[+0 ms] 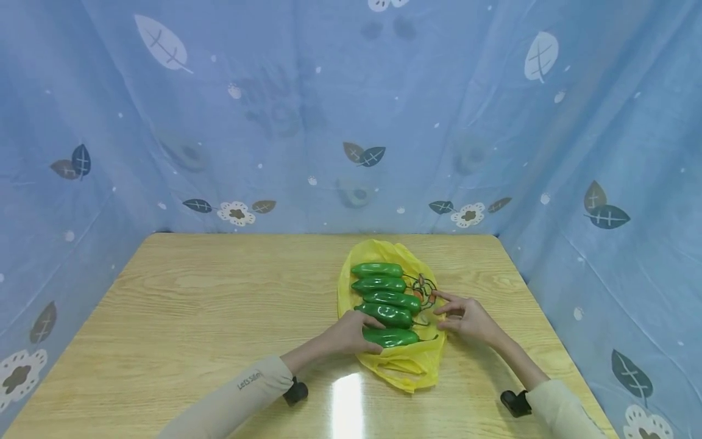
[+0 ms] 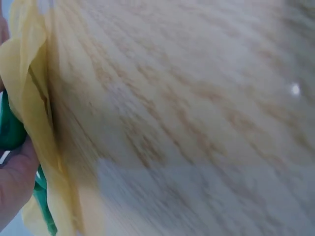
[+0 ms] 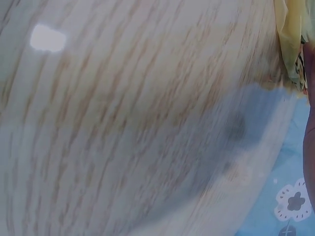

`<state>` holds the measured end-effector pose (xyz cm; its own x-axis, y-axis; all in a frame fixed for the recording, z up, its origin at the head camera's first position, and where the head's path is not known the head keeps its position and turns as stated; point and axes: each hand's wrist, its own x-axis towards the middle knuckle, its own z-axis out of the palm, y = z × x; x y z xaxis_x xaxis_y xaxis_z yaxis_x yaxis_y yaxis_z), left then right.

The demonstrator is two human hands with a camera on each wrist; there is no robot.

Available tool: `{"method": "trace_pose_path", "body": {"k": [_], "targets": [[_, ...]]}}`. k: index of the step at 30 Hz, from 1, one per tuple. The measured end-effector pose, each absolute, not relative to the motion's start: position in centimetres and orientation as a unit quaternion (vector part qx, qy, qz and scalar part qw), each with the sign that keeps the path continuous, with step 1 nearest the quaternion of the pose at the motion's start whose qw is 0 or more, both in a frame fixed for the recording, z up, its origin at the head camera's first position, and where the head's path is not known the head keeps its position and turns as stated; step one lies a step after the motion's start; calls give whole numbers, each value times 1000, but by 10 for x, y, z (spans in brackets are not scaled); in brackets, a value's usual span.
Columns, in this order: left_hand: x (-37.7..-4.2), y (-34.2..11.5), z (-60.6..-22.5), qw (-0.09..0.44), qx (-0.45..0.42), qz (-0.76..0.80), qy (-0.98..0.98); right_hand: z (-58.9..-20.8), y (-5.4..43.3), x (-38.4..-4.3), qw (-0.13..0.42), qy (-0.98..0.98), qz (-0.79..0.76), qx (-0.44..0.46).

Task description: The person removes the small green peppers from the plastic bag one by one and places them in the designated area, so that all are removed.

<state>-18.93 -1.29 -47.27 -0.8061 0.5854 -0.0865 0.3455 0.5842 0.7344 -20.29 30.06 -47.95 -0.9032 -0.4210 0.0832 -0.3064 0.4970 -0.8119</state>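
Note:
Several long green peppers (image 1: 389,299) lie side by side on a spread yellow plastic bag (image 1: 375,247). My left hand (image 1: 348,332) grips the nearest pepper (image 1: 400,337) around its left end, thumb on the near side and fingers across the top. In the left wrist view, the thumb (image 2: 17,182) is against a green pepper (image 2: 11,123) beside the yellow bag (image 2: 29,73). At the bag's right edge my right hand (image 1: 468,318) has its index finger extended toward a tangle of thin dark stems with small reddish-brown pieces (image 1: 421,289); its other fingers are loosely bent.
A light wood-grain table (image 1: 236,292) extends left of the bag. A blue patterned curtain (image 1: 307,122) encloses its back and sides. Black wrist-worn devices sit under the left cuff (image 1: 296,392) and the right cuff (image 1: 517,403).

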Motion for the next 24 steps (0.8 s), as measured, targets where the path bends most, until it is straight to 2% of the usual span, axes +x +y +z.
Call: {"method": "trace_pose_path", "body": {"k": [13,24], "targets": [[-193,-31,-467,166,257,409,860,-481,302,-204,88,846,-486,-200],[-190,-63,-456,104,286,397,866,-479,302,-203,81,847,-483,-207]]}}
